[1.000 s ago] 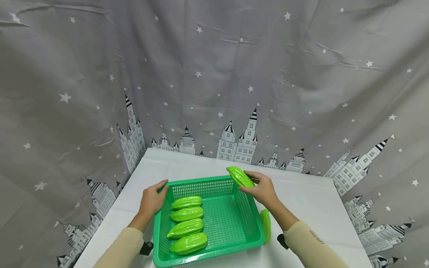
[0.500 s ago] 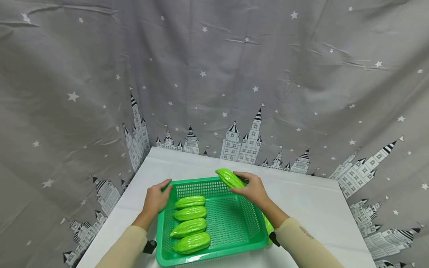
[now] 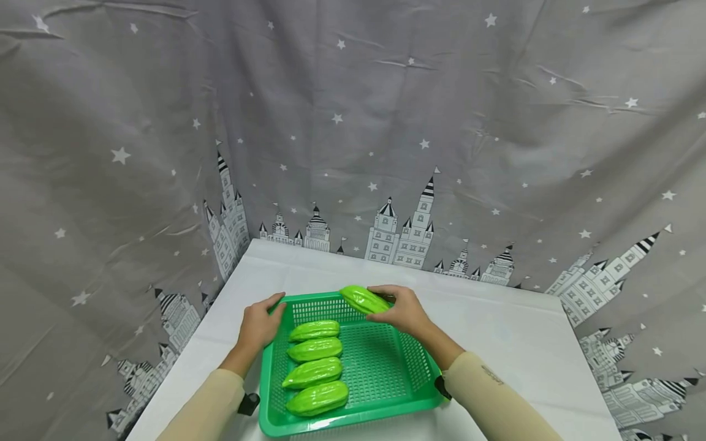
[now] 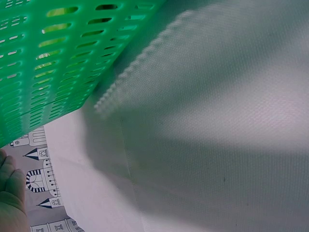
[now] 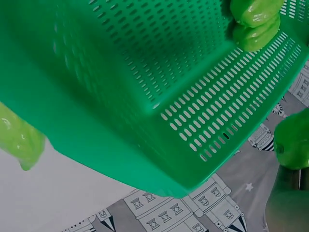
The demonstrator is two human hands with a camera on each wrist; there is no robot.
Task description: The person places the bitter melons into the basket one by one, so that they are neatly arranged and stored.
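Note:
A shallow green plastic basket [image 3: 355, 415] with slotted walls stands on the white table. Several glossy, bright green ribbed gourds [image 3: 317, 398] lie side by side along its left part. My left hand [image 3: 260, 324] grips the basket's rim at the far left corner; in the left wrist view its fingers [image 4: 12, 181] show below the slotted wall. Above the basket's far wall, my right hand [image 3: 401, 311] holds another green ribbed gourd [image 3: 361, 300] between thumb and fingers, tip pointing left. The right wrist view catches this held gourd [image 5: 292, 142] at its right edge.
One more green gourd [image 5: 19, 140] lies on the table outside the basket's right wall, mostly hidden by my right forearm in the head view. White cloth [image 3: 496, 343] covers the table. A grey curtain [image 3: 353, 122] with stars and castles hangs behind it.
My right hand has moved left and slightly down with the gourd, from the basket's far right corner to over its far wall. The left hand stays at the rim; the view has shifted a little.

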